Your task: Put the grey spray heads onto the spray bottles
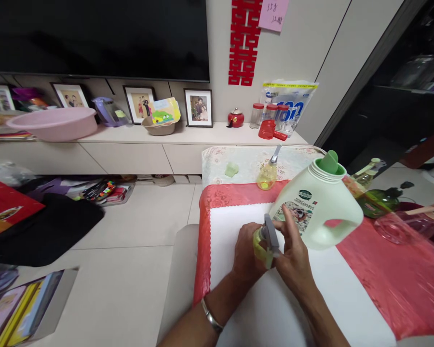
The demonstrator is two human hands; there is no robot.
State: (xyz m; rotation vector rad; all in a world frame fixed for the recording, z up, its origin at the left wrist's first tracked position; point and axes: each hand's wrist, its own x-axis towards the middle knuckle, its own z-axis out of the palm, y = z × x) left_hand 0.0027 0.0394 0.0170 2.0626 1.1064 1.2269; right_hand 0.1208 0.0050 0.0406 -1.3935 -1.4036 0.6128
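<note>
Both-handed, fingers [287, 219] closed around spray bottle [264, 243].

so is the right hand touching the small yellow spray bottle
Touching. The head view shows the right hand wrapped over the grey pump top of the small yellow spray bottle, while the left hand grips its body.

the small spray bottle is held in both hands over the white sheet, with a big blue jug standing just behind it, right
Not quite: the jug is pale green, not blue. The rest holds: in the head view the left hand and right hand both hold the small spray bottle over the white sheet, with the jug just behind.
</note>
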